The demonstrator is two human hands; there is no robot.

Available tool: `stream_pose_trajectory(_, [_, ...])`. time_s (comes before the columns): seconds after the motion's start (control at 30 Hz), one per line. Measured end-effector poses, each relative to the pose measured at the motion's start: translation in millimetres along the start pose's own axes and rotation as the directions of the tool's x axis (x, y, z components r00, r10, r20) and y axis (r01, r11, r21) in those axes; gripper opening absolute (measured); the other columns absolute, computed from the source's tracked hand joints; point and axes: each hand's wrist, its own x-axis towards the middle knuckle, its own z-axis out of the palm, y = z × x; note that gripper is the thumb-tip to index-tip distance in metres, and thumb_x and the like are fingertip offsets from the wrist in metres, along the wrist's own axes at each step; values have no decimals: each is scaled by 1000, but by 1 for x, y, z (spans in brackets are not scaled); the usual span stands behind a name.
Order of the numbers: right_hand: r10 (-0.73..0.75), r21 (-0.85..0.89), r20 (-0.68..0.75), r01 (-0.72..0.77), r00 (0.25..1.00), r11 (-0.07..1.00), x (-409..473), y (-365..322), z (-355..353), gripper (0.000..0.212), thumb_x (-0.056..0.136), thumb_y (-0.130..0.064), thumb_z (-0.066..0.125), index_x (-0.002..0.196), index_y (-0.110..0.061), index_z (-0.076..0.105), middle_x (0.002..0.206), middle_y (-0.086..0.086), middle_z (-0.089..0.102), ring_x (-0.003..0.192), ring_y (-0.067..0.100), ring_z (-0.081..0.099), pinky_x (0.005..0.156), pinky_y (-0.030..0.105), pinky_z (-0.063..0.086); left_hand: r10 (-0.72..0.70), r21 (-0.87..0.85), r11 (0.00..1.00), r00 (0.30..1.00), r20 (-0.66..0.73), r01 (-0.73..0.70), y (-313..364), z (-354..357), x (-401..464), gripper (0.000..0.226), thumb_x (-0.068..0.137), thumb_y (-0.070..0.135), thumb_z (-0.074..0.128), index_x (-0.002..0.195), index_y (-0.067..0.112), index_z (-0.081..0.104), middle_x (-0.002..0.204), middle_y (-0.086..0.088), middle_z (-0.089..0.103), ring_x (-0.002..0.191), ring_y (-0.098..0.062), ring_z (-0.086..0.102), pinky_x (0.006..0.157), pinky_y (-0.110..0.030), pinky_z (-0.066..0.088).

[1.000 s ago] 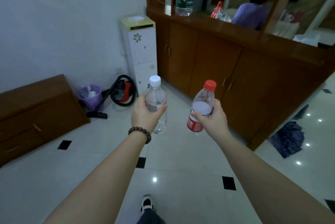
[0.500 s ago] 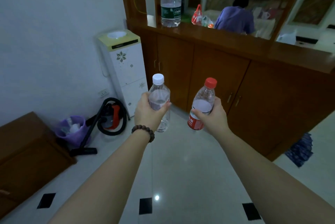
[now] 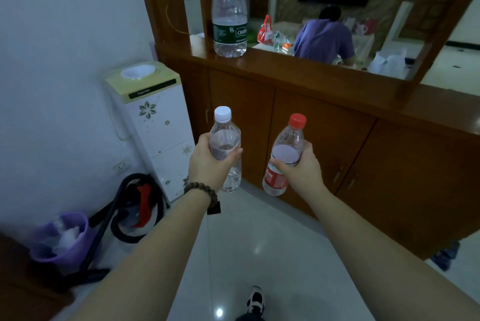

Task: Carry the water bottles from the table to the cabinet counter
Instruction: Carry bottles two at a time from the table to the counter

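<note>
**Two small bottles held in front of the cabinet**

The white-capped bottle (image 3: 225, 144) is upright in the left hand (image 3: 207, 164), whose fingers wrap around its middle. The red-capped bottle (image 3: 284, 157), tilted a little, is gripped by the right hand (image 3: 301, 170). Both are in the air, near each other but apart, before the wooden cabinet doors (image 3: 311, 144). On the bench (image 3: 298, 68) above stands a large green-labelled bottle (image 3: 229, 11). A water dispenser (image 3: 153, 123) is at the left.

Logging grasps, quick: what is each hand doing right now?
Left hand: grips the white-capped water bottle.
Right hand: grips the red-capped water bottle.
</note>
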Motion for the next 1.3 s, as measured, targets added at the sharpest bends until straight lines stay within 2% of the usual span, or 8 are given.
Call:
stream_pose_trajectory(0.27, [-28, 41, 1, 28, 1000, 999, 191, -23, 23, 79, 71, -28, 82, 133, -18, 34, 126, 4, 53, 115, 23, 56, 92, 39, 51, 29, -1, 1000, 999, 24, -29, 17, 53, 181, 55, 72, 42, 80, 115, 24, 51, 110, 9, 60, 100, -13, 59, 75, -22, 47])
stream_pose_trajectory(0.4, [-59, 80, -15, 60, 998, 995, 264, -42, 30, 73, 72, -24, 81, 127, -16, 35, 119, 1, 53, 109, 18, 57, 87, 31, 51, 64, 1, 998, 998, 7, -64, 25, 69, 256, 58, 71, 41, 81, 115, 24, 47, 107, 11, 57, 96, -10, 57, 71, -15, 44])
stream_pose_trajectory(0.53, [-94, 90, -33, 96, 995, 991, 328, -59, 41, 72, 72, -23, 80, 127, -15, 35, 116, -2, 51, 104, 12, 54, 83, 27, 49, 77, -13, 997, 997, -13, -77, 28, 86, 327, 65, 68, 43, 82, 118, 22, 45, 114, 5, 60, 100, -12, 58, 78, -24, 50])
stream_pose_trajectory(0.7, [-133, 85, -70, 139, 989, 987, 406, -74, 57, 66, 74, -24, 79, 125, -16, 38, 114, -4, 52, 104, 10, 53, 73, 15, 45, 118, -12, 993, 993, -6, -118, 34, 108, 413, 66, 69, 43, 82, 119, 22, 45, 116, 5, 58, 100, -10, 56, 79, -22, 47])
stream_pose_trajectory(0.9, [-148, 13, -132, 151, 980, 988, 497, -82, 83, 70, 75, -28, 78, 131, -18, 37, 129, 2, 53, 115, 17, 54, 91, 31, 49, 179, -34, 983, 983, 28, -178, 28, 134, 517, 69, 68, 45, 81, 122, 21, 46, 123, 2, 58, 109, -13, 55, 86, -26, 49])
stream_pose_trajectory(1.1, [-145, -35, -168, 141, 975, 989, 578, -85, 107, 75, 73, -30, 78, 134, -20, 35, 128, 1, 53, 117, 21, 53, 96, 42, 50, 221, -72, 974, 971, 91, -215, 22, 161, 593, 63, 68, 45, 82, 116, 21, 49, 112, 7, 59, 101, -10, 57, 75, -13, 44])
stream_pose_trajectory(1.2, [-146, -82, -176, 133, 973, 988, 609, -85, 115, 76, 72, -32, 79, 133, -20, 35, 128, 2, 54, 117, 21, 54, 96, 43, 50, 245, -86, 968, 962, 118, -236, 22, 178, 615, 64, 70, 43, 82, 118, 18, 49, 113, 4, 62, 98, -10, 59, 74, -14, 47])
stream_pose_trajectory(1.3, [-144, -111, -152, 128, 978, 986, 634, -83, 121, 75, 73, -31, 78, 133, -17, 35, 127, 3, 53, 115, 23, 54, 95, 43, 50, 247, -80, 968, 959, 142, -238, 21, 193, 628, 63, 71, 42, 81, 118, 17, 47, 109, 6, 60, 94, -8, 57, 69, -7, 40])
